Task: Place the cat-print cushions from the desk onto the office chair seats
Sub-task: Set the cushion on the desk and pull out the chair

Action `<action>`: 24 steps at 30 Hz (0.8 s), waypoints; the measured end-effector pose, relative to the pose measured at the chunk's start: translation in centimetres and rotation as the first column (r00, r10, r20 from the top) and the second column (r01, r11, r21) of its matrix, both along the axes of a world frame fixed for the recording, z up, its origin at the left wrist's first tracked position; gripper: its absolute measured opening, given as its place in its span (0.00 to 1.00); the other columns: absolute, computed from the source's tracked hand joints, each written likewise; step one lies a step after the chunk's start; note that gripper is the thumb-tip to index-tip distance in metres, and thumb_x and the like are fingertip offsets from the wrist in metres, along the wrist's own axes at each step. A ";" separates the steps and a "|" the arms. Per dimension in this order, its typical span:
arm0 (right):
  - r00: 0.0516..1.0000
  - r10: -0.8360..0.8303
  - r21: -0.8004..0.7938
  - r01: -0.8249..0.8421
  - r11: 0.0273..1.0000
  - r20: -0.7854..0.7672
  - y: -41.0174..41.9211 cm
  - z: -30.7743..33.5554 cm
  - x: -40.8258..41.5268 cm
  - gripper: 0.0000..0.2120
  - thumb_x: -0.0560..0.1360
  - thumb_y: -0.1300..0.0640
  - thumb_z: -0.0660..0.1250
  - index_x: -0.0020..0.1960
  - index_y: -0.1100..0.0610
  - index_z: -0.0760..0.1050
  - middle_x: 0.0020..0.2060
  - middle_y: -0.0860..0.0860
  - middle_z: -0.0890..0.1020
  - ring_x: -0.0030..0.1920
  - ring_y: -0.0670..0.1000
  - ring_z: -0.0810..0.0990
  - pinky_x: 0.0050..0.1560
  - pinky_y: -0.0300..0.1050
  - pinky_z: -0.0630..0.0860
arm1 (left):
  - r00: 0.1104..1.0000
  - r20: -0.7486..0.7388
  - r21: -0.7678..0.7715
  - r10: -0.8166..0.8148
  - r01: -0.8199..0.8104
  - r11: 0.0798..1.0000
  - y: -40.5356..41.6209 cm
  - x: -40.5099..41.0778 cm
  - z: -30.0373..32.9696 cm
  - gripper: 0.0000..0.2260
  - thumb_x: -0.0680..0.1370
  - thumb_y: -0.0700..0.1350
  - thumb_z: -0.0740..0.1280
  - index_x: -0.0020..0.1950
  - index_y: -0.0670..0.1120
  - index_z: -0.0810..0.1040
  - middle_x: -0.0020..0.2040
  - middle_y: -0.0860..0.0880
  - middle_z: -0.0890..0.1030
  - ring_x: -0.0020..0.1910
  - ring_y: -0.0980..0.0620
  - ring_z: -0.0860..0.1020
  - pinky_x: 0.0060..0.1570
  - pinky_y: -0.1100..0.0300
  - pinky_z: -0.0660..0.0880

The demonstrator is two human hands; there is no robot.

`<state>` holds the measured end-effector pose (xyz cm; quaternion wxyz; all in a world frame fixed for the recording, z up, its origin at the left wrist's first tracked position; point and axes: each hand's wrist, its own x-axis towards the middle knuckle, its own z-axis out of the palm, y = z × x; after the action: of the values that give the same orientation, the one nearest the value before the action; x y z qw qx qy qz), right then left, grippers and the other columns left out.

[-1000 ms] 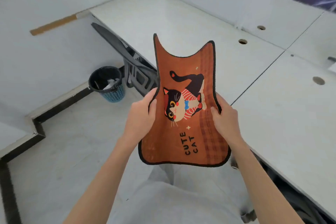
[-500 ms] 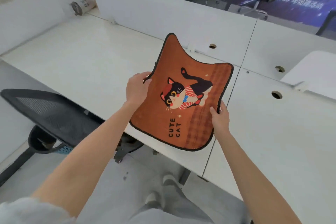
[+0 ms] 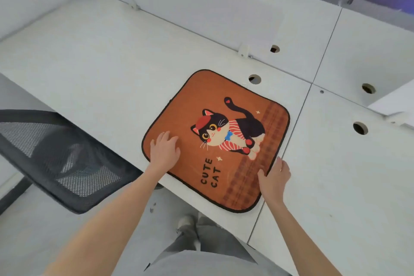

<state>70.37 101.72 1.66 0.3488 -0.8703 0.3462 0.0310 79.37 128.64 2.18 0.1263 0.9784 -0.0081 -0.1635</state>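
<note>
Half a second ago the cat-print cushion (image 3: 215,139) was held up in the air between both hands; now it lies flat on the white bench (image 3: 94,60), print side up, its near corner reaching the bench's near edge. The left hand (image 3: 164,149) rests palm-down on the cushion's left part with fingers (image 3: 167,138) spread and closed on nothing. The right hand (image 3: 273,175) lies along the cushion's right border, thumb on the fabric; whether its fingers curl under the edge I cannot tell from this angle.

For the task this reads as a step backward, or a pause: the cushion is on the bench, not on a seat, so it will need lifting again.

The office chair (image 3: 58,159) stands to the near left, its dark mesh part close beside the bench's near edge and well left of the cushion. The floor between the chair and the person's legs looks open. On the far side, a white divider panel (image 3: 201,4) runs along the bench, and cable holes (image 3: 254,79) sit just beyond the cushion's far corner. The bench's left stretch is bare, leaving room to slide or lift the cushion towards the chair.
</note>
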 end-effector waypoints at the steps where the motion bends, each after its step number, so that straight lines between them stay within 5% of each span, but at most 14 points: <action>1: 0.999 0.041 -0.036 -0.040 0.999 0.029 0.2 0.4 0.1 0.25 0.75 0.63 0.62 0.70 0.64 0.61 0.69 0.61 0.64 0.70 0.59 0.60 0.68 0.53 0.64 | 0.996 0.057 -0.069 0.069 -0.065 0.995 0.6 -0.3 0.6 0.19 0.78 0.44 0.59 0.69 0.45 0.68 0.74 0.41 0.64 0.74 0.44 0.59 0.71 0.43 0.58; 4: 0.962 0.234 -0.023 -0.233 0.972 0.144 2.4 1.6 1.3 0.20 0.75 0.65 0.61 0.67 0.63 0.66 0.65 0.58 0.70 0.67 0.56 0.66 0.66 0.49 0.66 | 0.944 0.209 -0.210 0.256 -0.213 0.954 3.5 -1.5 3.3 0.18 0.77 0.42 0.59 0.67 0.43 0.71 0.70 0.42 0.69 0.71 0.45 0.65 0.66 0.49 0.66; 6: 0.917 0.357 0.128 -0.381 0.916 0.181 5.4 2.5 2.6 0.17 0.76 0.65 0.60 0.65 0.61 0.69 0.59 0.53 0.75 0.59 0.51 0.73 0.60 0.44 0.69 | 0.881 0.308 -0.225 0.358 -0.299 0.928 6.2 -2.4 5.4 0.16 0.77 0.42 0.59 0.65 0.43 0.72 0.69 0.43 0.71 0.69 0.46 0.66 0.63 0.50 0.68; 10: 0.784 0.615 0.457 -0.579 0.675 0.084 14.7 2.3 4.6 0.10 0.76 0.64 0.58 0.54 0.58 0.75 0.49 0.53 0.82 0.47 0.50 0.80 0.58 0.48 0.76 | 0.729 0.454 -0.208 0.512 -0.472 0.857 12.9 -5.1 8.4 0.15 0.77 0.40 0.60 0.64 0.41 0.74 0.67 0.43 0.73 0.69 0.45 0.67 0.64 0.51 0.68; 13: 0.689 0.721 0.767 -0.423 0.483 -0.074 22.4 2.3 3.6 0.11 0.78 0.62 0.57 0.55 0.65 0.74 0.50 0.60 0.80 0.40 0.52 0.81 0.47 0.43 0.79 | 0.623 0.502 -0.157 0.600 -0.617 0.771 17.2 -7.9 9.0 0.17 0.76 0.39 0.61 0.65 0.39 0.72 0.68 0.39 0.71 0.69 0.41 0.66 0.68 0.50 0.64; 15: 0.639 0.748 0.913 -0.177 0.368 -0.177 26.7 3.3 2.1 0.13 0.79 0.60 0.56 0.59 0.66 0.69 0.50 0.62 0.76 0.39 0.54 0.79 0.46 0.43 0.78 | 0.557 0.484 -0.120 0.675 -0.722 0.682 19.7 -9.6 8.7 0.20 0.76 0.40 0.62 0.67 0.38 0.69 0.69 0.37 0.68 0.69 0.39 0.64 0.70 0.49 0.60; 18: 0.724 0.600 0.939 0.297 0.176 -0.341 30.9 4.0 0.9 0.17 0.80 0.57 0.55 0.62 0.69 0.63 0.53 0.67 0.75 0.47 0.62 0.79 0.39 0.49 0.82 | 0.448 0.280 -0.275 0.849 -0.810 0.518 22.3 -10.2 8.1 0.23 0.76 0.43 0.62 0.69 0.36 0.64 0.66 0.37 0.71 0.66 0.39 0.68 0.67 0.49 0.63; 20: 0.793 0.445 0.895 0.445 0.041 -0.415 32.7 3.9 0.5 0.20 0.81 0.58 0.53 0.66 0.71 0.62 0.59 0.69 0.73 0.60 0.65 0.75 0.32 0.51 0.81 | 0.324 -0.092 -0.534 0.942 -0.814 0.229 23.7 -9.7 8.4 0.23 0.77 0.46 0.62 0.69 0.38 0.65 0.62 0.41 0.75 0.61 0.42 0.74 0.60 0.50 0.70; 22: 0.824 0.345 0.876 0.482 -0.012 -0.449 33.6 4.2 0.4 0.19 0.81 0.60 0.51 0.68 0.70 0.62 0.64 0.67 0.70 0.68 0.63 0.68 0.43 0.52 0.80 | 0.312 -0.425 -0.683 0.850 -0.727 -0.075 24.4 -9.1 8.6 0.15 0.78 0.47 0.61 0.61 0.39 0.73 0.52 0.45 0.78 0.50 0.47 0.77 0.48 0.54 0.76; 24: 0.834 0.310 0.873 0.486 -0.022 -0.457 33.8 4.4 0.3 0.17 0.81 0.62 0.50 0.66 0.69 0.63 0.68 0.65 0.68 0.70 0.61 0.66 0.58 0.53 0.71 | 0.352 -0.516 -0.715 0.781 -0.679 -0.166 24.9 -8.6 8.7 0.07 0.79 0.44 0.61 0.47 0.42 0.76 0.43 0.47 0.78 0.41 0.50 0.77 0.42 0.57 0.76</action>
<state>70.71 135.49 6.10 0.7481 -0.2771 0.3573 0.4857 70.74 153.56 10.85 0.6739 0.5780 0.4598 0.0193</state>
